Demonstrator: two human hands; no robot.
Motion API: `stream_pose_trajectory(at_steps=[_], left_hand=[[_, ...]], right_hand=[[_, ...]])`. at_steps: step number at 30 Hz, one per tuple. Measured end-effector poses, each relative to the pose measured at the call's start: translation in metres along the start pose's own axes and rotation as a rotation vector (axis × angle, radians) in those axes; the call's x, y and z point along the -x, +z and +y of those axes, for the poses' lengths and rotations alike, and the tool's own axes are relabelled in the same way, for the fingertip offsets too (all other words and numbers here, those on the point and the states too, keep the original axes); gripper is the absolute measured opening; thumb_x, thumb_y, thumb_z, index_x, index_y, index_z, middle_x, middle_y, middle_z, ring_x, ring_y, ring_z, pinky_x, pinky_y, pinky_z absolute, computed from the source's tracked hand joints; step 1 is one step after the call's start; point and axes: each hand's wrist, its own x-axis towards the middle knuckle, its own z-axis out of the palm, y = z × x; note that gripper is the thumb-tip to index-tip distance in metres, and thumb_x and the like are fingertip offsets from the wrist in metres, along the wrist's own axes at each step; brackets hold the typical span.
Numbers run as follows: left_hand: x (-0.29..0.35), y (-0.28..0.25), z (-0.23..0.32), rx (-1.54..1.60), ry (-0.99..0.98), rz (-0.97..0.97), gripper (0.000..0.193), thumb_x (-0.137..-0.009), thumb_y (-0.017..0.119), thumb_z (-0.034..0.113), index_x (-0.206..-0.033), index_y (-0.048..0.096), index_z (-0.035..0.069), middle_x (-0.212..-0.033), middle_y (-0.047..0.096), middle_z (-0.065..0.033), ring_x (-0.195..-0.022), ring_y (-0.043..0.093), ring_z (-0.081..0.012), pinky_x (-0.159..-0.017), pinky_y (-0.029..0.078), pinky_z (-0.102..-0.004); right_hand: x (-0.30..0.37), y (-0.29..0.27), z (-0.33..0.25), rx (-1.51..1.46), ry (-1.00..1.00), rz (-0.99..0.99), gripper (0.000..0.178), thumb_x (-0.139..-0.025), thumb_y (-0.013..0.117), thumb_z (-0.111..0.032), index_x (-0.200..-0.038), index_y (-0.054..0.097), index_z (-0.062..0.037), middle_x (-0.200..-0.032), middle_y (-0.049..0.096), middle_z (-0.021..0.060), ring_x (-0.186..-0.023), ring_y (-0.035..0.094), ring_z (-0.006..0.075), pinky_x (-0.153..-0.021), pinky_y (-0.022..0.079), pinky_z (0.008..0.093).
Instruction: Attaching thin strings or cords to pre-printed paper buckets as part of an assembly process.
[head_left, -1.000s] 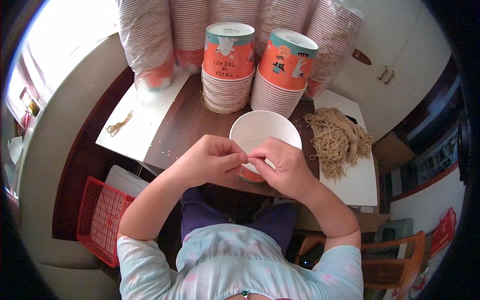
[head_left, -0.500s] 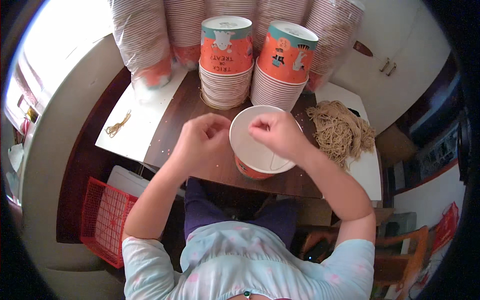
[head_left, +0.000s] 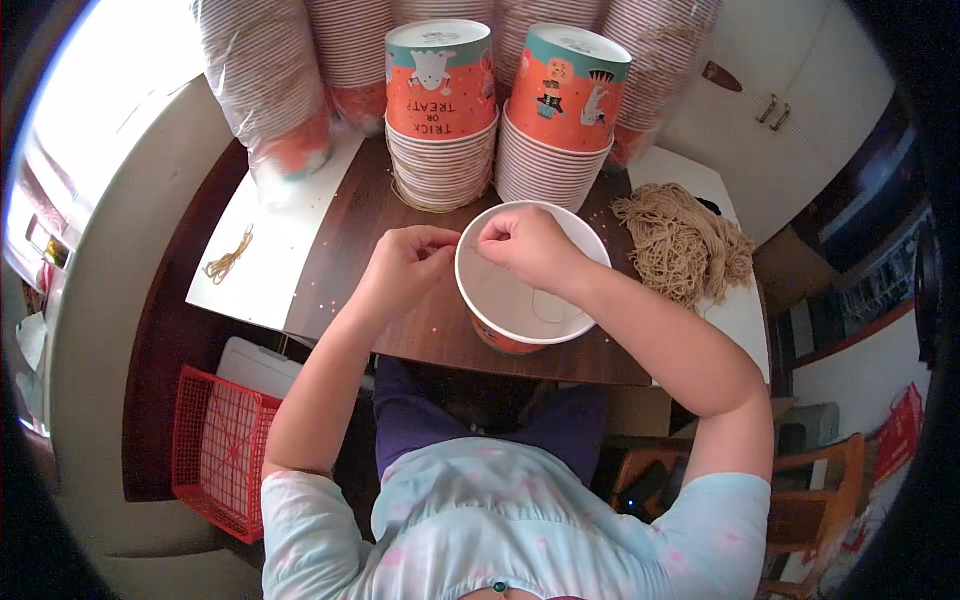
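A white-lined paper bucket (head_left: 512,290) with an orange printed outside stands upright at the table's front edge, its mouth facing me. My right hand (head_left: 532,248) reaches over the rim, fingers pinched near the inner left wall. A thin cord (head_left: 541,310) hangs in a loose curve inside the bucket below that hand, and the pinch appears to be on it. Outside the bucket, my left hand (head_left: 412,265) has thumb and fingertips pinched together against the left rim. Whatever lies between those fingertips is too small to make out.
Two upside-down stacks of orange and teal buckets, a left stack (head_left: 440,95) and a right stack (head_left: 563,105), stand behind. Plastic-wrapped bucket stacks (head_left: 265,80) line the back. A tan cord heap (head_left: 685,240) lies right, a small cord bundle (head_left: 230,255) left. A red basket (head_left: 228,445) sits below.
My right hand has shifted left toward the bucket's left inner wall. The left fingers have come together at the rim. The view has tilted slightly.
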Motion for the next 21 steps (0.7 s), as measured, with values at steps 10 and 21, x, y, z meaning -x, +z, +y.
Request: stream_pose_trajectory(at_steps=[10,21], left_hand=[[-0.001,0.004,0.007,0.036,-0.009,-0.080,0.025,-0.083,0.057,0.004,-0.105,0.066,-0.006,-0.079,0.068,-0.0069,-0.070,0.060,-0.0083,-0.064,0.050,-0.0245],[0.021,0.011,0.026,-0.308,0.103,0.042,0.018,-0.083,0.061,0.011,-0.085,0.064,-0.007,-0.072,0.066,-0.0079,-0.064,0.061,-0.0125,-0.058,0.049,-0.0284]], right_hand=[[-0.003,0.004,-0.005,0.024,-0.004,-0.033,0.011,-0.080,0.063,-0.011,-0.075,0.067,-0.0017,-0.065,0.061,0.0011,-0.061,0.053,0.0061,-0.055,0.044,0.0254],[0.014,-0.010,-0.012,-0.068,0.074,-0.235,0.023,-0.083,0.065,-0.014,-0.100,0.063,0.0014,-0.077,0.063,0.0017,-0.068,0.055,0.0053,-0.059,0.045,0.0232]])
